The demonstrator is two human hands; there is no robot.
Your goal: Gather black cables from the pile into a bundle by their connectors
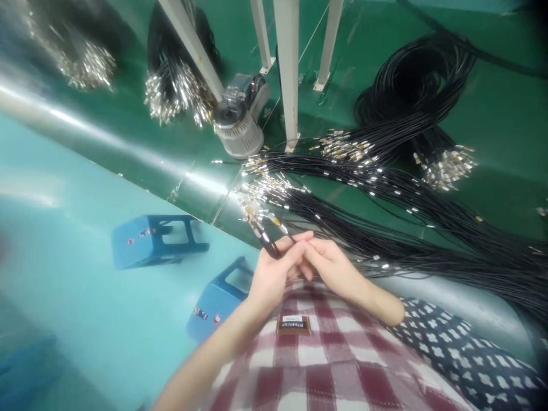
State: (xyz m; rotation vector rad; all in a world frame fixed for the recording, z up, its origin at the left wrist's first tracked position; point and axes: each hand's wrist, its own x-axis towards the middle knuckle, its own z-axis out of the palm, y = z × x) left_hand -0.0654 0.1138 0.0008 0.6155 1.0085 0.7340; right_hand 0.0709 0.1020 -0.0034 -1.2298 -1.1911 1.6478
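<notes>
Close in front of the checked apron, my left hand [269,275] is closed around a few black cables [268,244]. Their metal-tipped ends stick out past my fingers toward the green table. My right hand [331,260] meets it, thumb and fingertips pressed together against the left thumb. What lies between those right fingertips is hidden, perhaps part of a cable. Just beyond my hands, a long bundle of black cables [342,220] lies on the table, its shiny connector ends [269,188] gathered at the left.
Coiled cables [411,85] lie at the back right, and more bundles [180,85] at the back left. A grey machine [242,123] stands among white metal posts [287,68]. Blue stools [132,242] are on the floor beyond the table edge. Patterned cloth [462,342] shows at right.
</notes>
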